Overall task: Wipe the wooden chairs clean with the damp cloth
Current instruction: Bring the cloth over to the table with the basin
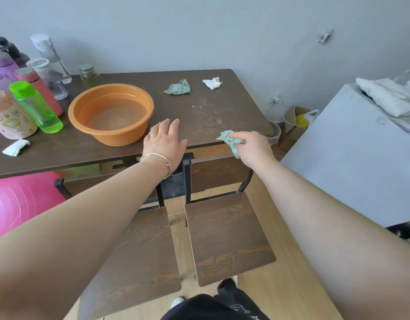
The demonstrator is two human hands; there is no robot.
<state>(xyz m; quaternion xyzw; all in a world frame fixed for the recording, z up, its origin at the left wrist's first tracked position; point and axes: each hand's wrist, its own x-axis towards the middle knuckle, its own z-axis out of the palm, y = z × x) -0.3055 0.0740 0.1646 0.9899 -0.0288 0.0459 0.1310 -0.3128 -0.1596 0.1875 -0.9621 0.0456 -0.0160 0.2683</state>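
right hand [252, 150]: grasps a crumpled green cloth [230, 140] at the near edge of the table [199, 116], above the backrest of the right chair [227, 236]. left hand [163, 143]: released, fingers straight, palm down over the table edge just beside the orange basin [110, 113]. left chair [139, 257]: stands beside the right chair, both tucked toward the table. a second green cloth [178, 87] and a white tissue [212, 83] lie farther back on the table.

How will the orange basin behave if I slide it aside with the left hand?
The orange basin holds shallow water, so it will probably feel heavier than it looks and slosh if the left hand shoves it quickly. It sits wide and low on the table, so tipping seems unlikely.
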